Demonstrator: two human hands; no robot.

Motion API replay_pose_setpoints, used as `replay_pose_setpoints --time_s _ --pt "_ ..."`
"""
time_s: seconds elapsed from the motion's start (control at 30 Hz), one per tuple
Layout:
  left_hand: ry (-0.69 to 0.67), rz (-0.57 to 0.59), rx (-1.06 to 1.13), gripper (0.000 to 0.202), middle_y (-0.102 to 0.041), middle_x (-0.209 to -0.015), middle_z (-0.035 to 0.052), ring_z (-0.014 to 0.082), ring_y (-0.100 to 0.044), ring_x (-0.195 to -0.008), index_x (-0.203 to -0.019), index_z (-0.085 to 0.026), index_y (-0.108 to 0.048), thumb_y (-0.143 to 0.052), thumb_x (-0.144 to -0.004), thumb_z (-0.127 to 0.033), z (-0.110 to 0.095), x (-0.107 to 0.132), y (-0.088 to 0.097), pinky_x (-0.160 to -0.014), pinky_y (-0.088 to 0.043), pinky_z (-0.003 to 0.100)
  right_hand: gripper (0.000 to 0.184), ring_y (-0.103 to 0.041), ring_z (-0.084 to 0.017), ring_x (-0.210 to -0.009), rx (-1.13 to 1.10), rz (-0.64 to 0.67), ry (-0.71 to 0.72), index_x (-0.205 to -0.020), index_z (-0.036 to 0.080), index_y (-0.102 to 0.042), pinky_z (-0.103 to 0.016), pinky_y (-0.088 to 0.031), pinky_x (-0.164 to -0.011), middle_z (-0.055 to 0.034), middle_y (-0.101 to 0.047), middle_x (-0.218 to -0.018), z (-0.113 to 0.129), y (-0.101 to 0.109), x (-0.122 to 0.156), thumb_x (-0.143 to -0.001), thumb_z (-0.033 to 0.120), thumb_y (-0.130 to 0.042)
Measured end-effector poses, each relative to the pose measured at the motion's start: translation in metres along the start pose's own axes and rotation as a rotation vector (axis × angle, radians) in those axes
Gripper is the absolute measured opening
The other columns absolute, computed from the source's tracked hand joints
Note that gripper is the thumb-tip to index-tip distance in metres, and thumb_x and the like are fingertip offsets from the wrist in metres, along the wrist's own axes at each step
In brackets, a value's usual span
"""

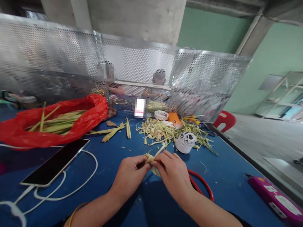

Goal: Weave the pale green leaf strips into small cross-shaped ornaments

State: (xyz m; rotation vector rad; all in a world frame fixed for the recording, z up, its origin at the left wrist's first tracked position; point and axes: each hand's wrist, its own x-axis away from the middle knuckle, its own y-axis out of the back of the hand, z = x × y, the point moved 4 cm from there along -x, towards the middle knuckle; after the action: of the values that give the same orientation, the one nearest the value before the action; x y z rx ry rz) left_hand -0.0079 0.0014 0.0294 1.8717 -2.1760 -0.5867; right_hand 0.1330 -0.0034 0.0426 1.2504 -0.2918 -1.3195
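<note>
My left hand (131, 174) and my right hand (174, 172) meet over the blue table, both with fingers closed. Between their fingertips they pinch a pale yellow-green dried leaf strip (150, 158), folded into a small bundle. One end (160, 150) of it sticks up and away past my right fingers, and a pale flap hangs below them. Parts of the strip are hidden by my fingers. Just beyond my right hand stands a white tub (186, 143) with thin white cord or wire coiled on top. A red loop of tubing or cable (205, 183) lies beside my right wrist.
A red plastic bag (14, 132) full of long leaves lies at left, near a phone (55, 162) with a white cable. Leaf scraps (155, 129) pile up at the centre back. A purple box-shaped object (272, 197) sits at right. Behind a perforated metal screen (139, 56) two people sit.
</note>
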Motion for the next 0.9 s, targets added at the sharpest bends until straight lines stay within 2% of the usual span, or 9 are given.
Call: replay_pose_setpoints --time_s 0.1,0.23,0.33,0.47,0.57,0.63,0.7,0.8,0.9 --pt "-0.013 0.000 -0.064 0.034 -0.043 -0.051 -0.0041 0.0113 -0.039 -0.054 -0.051 -0.017 -0.054 -0.052 -0.079 -0.037 -0.002 0.001 0.000 -0.052 -0.028 0.021 0.015 -0.056 -0.017 -0.068 -0.148 -0.008 -0.078 -0.073 0.022 -0.056 -0.027 -0.035 -0.063 0.0001 -0.063 -0.071 -0.006 -0.003 0.002 -0.088 0.026 -0.056" --pt "-0.033 0.037 -0.114 0.035 -0.043 -0.051 -0.0035 0.0117 -0.039 -0.054 -0.051 -0.017 -0.055 -0.051 -0.078 -0.038 -0.001 0.003 -0.003 -0.051 -0.026 0.022 0.013 -0.053 -0.015 -0.057 -0.326 0.074 -0.229 -0.080 0.023 -0.053 -0.025 -0.037 -0.055 0.0032 -0.058 -0.062 -0.014 -0.007 0.002 -0.083 0.033 -0.061" --pt "-0.028 0.070 -0.095 0.026 -0.046 -0.050 -0.0033 0.0118 -0.040 -0.054 -0.053 -0.016 -0.060 -0.055 -0.073 -0.031 0.002 0.005 -0.006 -0.051 -0.027 0.022 0.018 -0.052 -0.015 -0.057 -0.329 0.086 -0.188 -0.090 0.023 -0.059 -0.026 -0.038 -0.055 0.0022 -0.056 -0.064 -0.014 -0.001 -0.001 -0.085 0.040 -0.055" --pt "-0.037 0.124 -0.083 0.017 -0.045 -0.049 -0.0046 0.0112 -0.040 -0.054 -0.052 -0.017 -0.061 -0.057 -0.067 -0.025 0.001 0.006 -0.010 -0.051 -0.026 0.021 0.015 -0.051 -0.015 -0.062 -0.295 0.160 -0.107 -0.071 0.021 -0.063 -0.027 -0.037 -0.057 0.0000 -0.053 -0.069 -0.011 0.004 -0.007 -0.081 0.032 -0.058" --pt "-0.050 0.197 -0.099 0.024 -0.032 -0.048 -0.0061 0.0094 -0.033 -0.051 -0.046 -0.018 -0.047 -0.057 -0.067 -0.023 -0.002 0.007 -0.012 -0.049 -0.023 0.021 0.015 -0.049 -0.013 -0.058 -0.480 0.222 -0.172 -0.065 0.020 -0.056 -0.025 -0.037 -0.054 0.0027 -0.050 -0.060 -0.012 0.000 -0.009 -0.078 0.026 -0.058" --pt "-0.048 0.268 -0.091 0.031 -0.027 -0.048 -0.0065 0.0086 -0.030 -0.049 -0.044 -0.018 -0.037 -0.056 -0.068 -0.023 -0.004 0.008 -0.014 -0.048 -0.022 0.022 0.020 -0.046 -0.011 -0.051 -0.645 0.236 -0.262 -0.066 0.020 -0.052 -0.024 -0.037 -0.050 0.0049 -0.049 -0.055 -0.014 -0.003 -0.009 -0.080 0.033 -0.057" --pt "-0.026 0.354 -0.056 0.034 -0.027 -0.046 -0.0067 0.0082 -0.030 -0.047 -0.045 -0.019 -0.033 -0.056 -0.069 -0.025 -0.004 0.010 -0.017 -0.046 -0.022 0.022 0.026 -0.045 -0.009 -0.045 -0.808 0.233 -0.349 -0.067 0.020 -0.048 -0.023 -0.038 -0.049 0.0059 -0.050 -0.053 -0.015 -0.005 -0.009 -0.082 0.040 -0.056" --pt "0.019 0.445 0.021 0.031 -0.036 -0.046 -0.0067 0.0082 -0.036 -0.045 -0.047 -0.019 -0.039 -0.056 -0.070 -0.028 -0.001 0.011 -0.021 -0.046 -0.024 0.022 0.030 -0.054 -0.010 -0.046 -0.979 0.215 -0.412 -0.070 0.020 -0.047 -0.025 -0.045 -0.053 0.0036 -0.058 -0.058 -0.014 -0.006 -0.009 -0.082 0.045 -0.057" --pt "0.062 0.469 0.105 0.025 -0.041 -0.048 -0.0066 0.0085 -0.041 -0.045 -0.051 -0.018 -0.050 -0.057 -0.071 -0.031 0.003 0.010 -0.022 -0.046 -0.029 0.021 0.030 -0.059 -0.011 -0.050 -1.027 0.161 -0.441 -0.074 0.019 -0.048 -0.026 -0.048 -0.056 0.0017 -0.063 -0.064 -0.015 -0.005 -0.010 -0.080 0.046 -0.060"
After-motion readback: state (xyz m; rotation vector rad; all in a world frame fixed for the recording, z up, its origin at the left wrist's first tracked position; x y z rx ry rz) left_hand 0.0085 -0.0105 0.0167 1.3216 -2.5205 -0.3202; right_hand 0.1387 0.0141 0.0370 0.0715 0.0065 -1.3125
